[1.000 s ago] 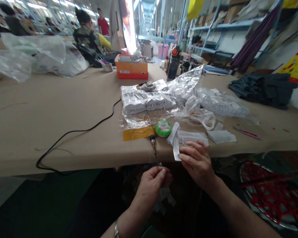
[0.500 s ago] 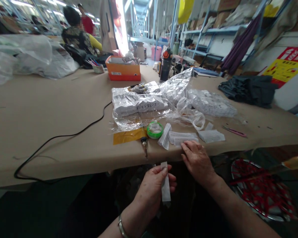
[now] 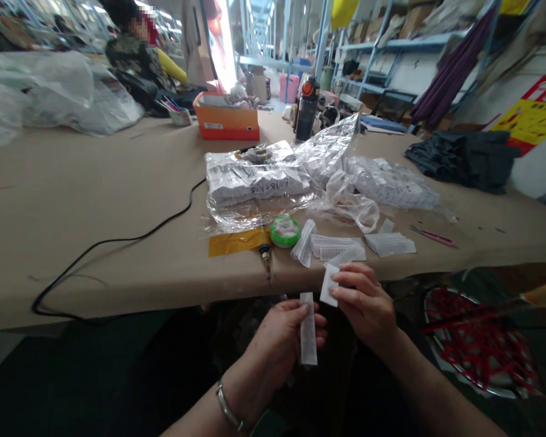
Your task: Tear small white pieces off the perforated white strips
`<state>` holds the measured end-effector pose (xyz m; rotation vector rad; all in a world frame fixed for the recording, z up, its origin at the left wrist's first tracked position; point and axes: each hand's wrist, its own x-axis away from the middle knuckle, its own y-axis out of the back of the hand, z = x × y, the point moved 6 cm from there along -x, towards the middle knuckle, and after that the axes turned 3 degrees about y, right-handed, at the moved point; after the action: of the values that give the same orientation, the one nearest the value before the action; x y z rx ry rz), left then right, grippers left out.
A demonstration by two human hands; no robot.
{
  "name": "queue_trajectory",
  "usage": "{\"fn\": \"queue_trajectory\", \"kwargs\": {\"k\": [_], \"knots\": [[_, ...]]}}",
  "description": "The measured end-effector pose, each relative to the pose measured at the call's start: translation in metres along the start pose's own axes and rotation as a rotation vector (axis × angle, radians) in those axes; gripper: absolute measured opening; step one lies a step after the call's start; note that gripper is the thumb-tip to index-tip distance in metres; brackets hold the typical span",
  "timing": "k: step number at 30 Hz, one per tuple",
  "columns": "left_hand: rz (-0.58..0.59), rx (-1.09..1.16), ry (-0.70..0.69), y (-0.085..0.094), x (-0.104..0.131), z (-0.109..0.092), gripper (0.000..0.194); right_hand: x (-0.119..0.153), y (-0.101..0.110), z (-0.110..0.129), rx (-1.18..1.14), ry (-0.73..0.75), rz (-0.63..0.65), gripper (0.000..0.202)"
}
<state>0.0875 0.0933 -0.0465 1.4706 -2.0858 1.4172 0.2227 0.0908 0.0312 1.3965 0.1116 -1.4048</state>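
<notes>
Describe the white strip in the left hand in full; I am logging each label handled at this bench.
The white strip is a narrow, flat, oblong piece that looks like woven or paper label stock, pale with faint markings too small to read. It stands nearly upright, below the table edge and in front of the person's lap. The left hand pinches it, fingers behind and thumb near its top. Its lower end hangs free. It is apart from the smaller white piece held by the right hand.

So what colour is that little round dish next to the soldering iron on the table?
Bright green dish, with something white inside; the head view shows it.
</notes>
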Motion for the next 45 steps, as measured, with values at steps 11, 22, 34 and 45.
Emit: {"fn": "queue_trajectory", "kwargs": {"k": [11, 22, 34, 45], "knots": [[0.179, 0.214, -0.042, -0.003, 0.005, -0.004, 0.010, 0.016, -0.035, 0.038, -0.195, 0.146, 0.403, 0.024], [-0.007, 0.048, -0.009, 0.004, 0.005, 0.001, 0.013, 0.018, 0.005, -0.006, 0.068, -0.048, 0.220, 0.028], [-0.090, -0.059, 0.046, 0.001, -0.002, 0.012, 0.012, 0.052, 0.074, -0.115, 0.531, -0.216, 0.063, 0.023], [0.062, 0.053, 0.048, -0.003, 0.006, 0.013, 0.013, 0.025, 0.025, 0.019, -0.026, 0.031, 0.090, 0.019]]}}
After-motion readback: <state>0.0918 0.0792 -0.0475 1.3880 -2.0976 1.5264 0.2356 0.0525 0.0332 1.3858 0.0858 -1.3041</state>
